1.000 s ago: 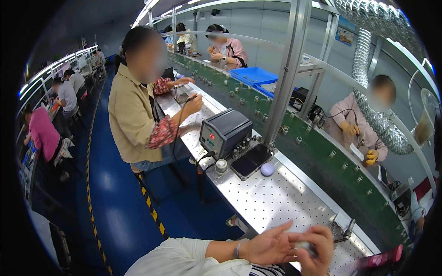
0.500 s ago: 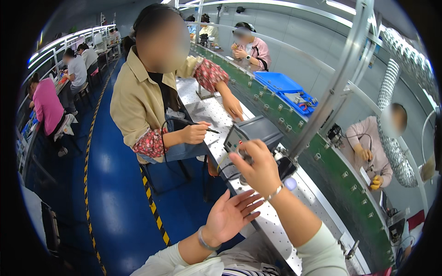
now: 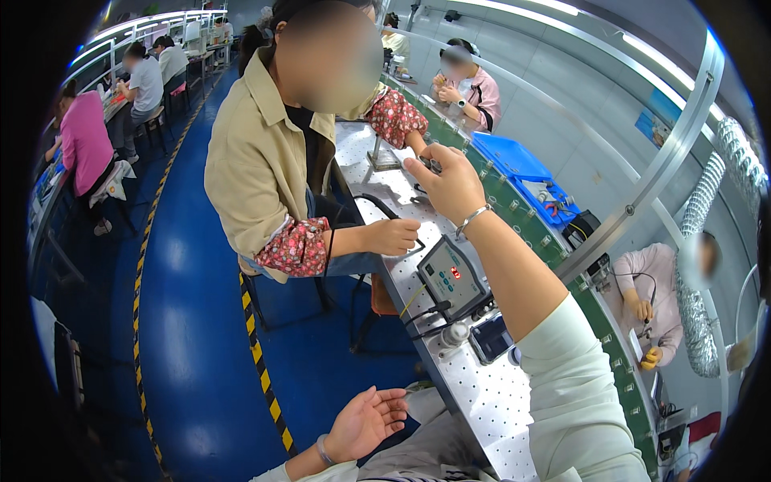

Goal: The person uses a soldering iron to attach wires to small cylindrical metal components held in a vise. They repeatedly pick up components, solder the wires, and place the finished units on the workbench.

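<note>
My right hand (image 3: pixel 451 185), with a silver bangle at the wrist, reaches far forward over the perforated metal bench. Its thumb and fingers are curled together around a small dark thing (image 3: pixel 431 165) too covered to name. Below that forearm sits a grey control box (image 3: pixel 452 277) with a lit red display, as on a soldering station. My left hand (image 3: pixel 369 422) is low near my lap, palm up, fingers loosely spread and holding nothing. Across from me, a co-worker's closed hand (image 3: pixel 392 237) is by a black cable; their other hand is mostly hidden behind mine.
Beside the control box are a phone-like dark device (image 3: pixel 491 338) and a round metal-topped piece (image 3: pixel 455 334). A green conveyor (image 3: pixel 590 309) carrying several small parts runs along the bench. Blue trays (image 3: pixel 514 165) with tools lie beyond it. A metal post (image 3: pixel 642 193) rises at the right.
My right hand has moved up and farther out, past the control box. My left hand has dropped lower, away from the right. The view has shifted; the box's front now shows fully.
</note>
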`<state>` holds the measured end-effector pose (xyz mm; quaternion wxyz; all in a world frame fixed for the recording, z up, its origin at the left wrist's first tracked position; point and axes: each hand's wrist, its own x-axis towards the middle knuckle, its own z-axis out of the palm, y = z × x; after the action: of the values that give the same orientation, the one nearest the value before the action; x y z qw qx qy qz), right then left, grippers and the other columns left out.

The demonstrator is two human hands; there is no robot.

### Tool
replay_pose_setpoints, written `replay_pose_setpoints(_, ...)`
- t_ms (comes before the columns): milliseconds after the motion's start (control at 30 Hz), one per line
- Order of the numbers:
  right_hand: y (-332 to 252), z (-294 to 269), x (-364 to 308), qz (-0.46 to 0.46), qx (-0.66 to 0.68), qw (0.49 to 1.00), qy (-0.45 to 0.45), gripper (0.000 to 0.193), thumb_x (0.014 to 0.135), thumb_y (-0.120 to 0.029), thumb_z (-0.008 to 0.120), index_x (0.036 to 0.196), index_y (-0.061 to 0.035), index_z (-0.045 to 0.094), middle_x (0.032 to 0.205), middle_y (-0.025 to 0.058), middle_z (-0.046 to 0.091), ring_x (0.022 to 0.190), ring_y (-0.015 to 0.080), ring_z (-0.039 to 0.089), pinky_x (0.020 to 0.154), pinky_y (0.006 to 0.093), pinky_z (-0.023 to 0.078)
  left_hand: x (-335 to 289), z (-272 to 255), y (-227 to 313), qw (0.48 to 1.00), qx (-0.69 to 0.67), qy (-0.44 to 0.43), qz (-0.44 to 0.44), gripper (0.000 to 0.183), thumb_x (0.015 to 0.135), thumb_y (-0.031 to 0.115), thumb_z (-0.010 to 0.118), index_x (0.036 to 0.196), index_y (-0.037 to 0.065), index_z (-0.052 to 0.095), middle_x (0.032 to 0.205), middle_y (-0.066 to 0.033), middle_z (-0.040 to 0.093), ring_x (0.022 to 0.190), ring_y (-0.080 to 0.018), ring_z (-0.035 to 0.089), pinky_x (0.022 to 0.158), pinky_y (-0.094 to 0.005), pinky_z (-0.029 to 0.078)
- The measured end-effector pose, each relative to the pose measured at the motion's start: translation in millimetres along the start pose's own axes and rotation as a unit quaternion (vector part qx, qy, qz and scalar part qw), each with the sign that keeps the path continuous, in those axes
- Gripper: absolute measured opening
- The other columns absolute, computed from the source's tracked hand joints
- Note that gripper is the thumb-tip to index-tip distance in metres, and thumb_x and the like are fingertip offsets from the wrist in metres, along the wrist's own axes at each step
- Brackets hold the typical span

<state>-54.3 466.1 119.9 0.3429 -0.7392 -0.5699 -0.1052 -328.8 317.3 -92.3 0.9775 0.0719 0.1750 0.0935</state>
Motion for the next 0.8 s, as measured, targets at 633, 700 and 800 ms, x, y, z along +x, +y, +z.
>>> replay_pose_setpoints(633,75,81,49,0.070,-0.210,0.935,-0.276,0.042,0.084,-0.050,0.060,0.104,-0.0146,0.070,0.107,0.0135,0.066,0.100,0.0295,0.064,0.084,0.0402,0.051,-13,-14,6,0.991,-0.101,-0.057,0.063,0.041,0.100,0.037,0.043,0.114,0.002,0.060,0.099,-0.0080,0.065,0.091,-0.0211,0.061,0.084,-0.0342,0.050)
replay_pose_setpoints(700,75,93,52,0.042,-0.234,0.918,-0.317,0.042,0.084,-0.050,0.060,0.106,-0.0154,0.068,0.112,0.0132,0.063,0.104,0.0287,0.062,0.086,0.0398,0.050,-10,-20,4,0.989,-0.121,-0.046,0.077,0.041,0.100,0.036,0.043,0.114,0.002,0.061,0.098,-0.0081,0.065,0.091,-0.0211,0.061,0.083,-0.0340,0.050)
replay_pose_setpoints(800,92,115,52,0.021,-0.256,0.905,-0.339,0.043,0.085,-0.049,0.059,0.112,-0.0164,0.065,0.117,0.0136,0.059,0.107,0.0289,0.060,0.088,0.0396,0.049,-7,-26,1,0.986,-0.143,-0.015,0.084,0.040,0.099,0.035,0.044,0.113,0.002,0.061,0.098,-0.0083,0.065,0.089,-0.0213,0.061,0.083,-0.0339,0.050)
